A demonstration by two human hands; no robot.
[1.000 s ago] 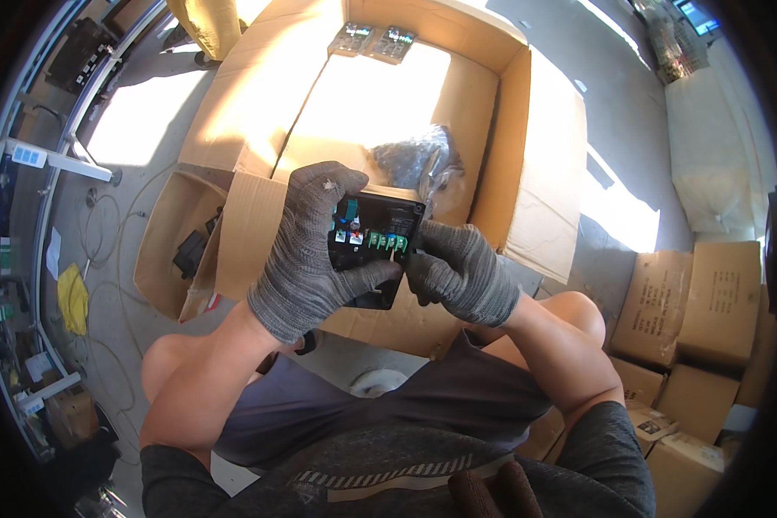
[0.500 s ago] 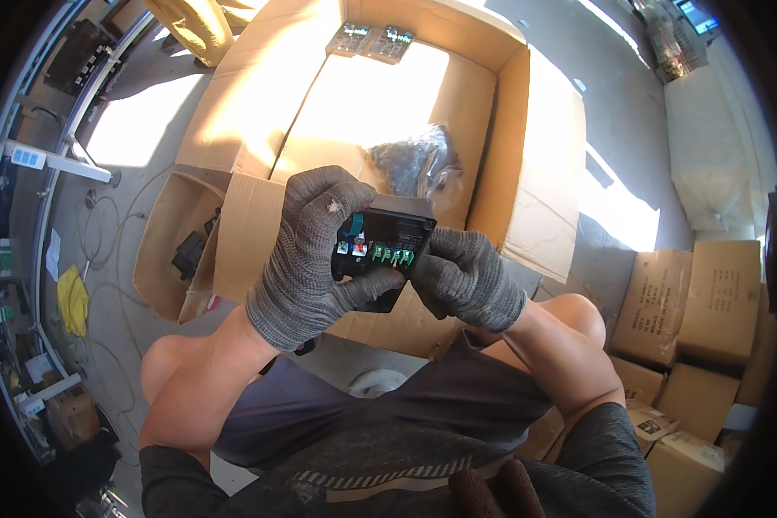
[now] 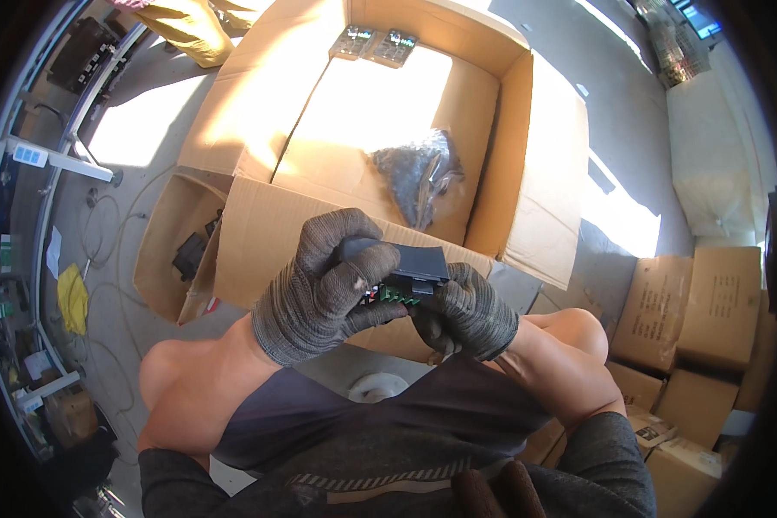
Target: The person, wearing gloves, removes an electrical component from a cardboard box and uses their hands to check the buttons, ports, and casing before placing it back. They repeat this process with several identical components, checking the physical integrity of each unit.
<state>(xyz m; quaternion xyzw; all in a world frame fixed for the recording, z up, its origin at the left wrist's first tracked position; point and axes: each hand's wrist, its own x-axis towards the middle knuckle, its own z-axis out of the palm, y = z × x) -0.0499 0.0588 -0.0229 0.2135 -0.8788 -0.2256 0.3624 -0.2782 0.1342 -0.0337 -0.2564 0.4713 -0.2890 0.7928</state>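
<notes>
Black boxy plastic module [image 3: 406, 272], green inserts, frame centre. Knit-gloved left hand [image 3: 324, 289] and right hand [image 3: 466, 312] both clamp it. Open corrugated cardboard box [image 3: 544, 173] behind.

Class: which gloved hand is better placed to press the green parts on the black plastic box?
Right hand: its fingertips lie by the green parts, while left hand wraps the black plastic box.

Gloved hands [image 3: 388, 298] gripping black fuse box [image 3: 410, 269], open cardboard carton [image 3: 535, 173]
</notes>
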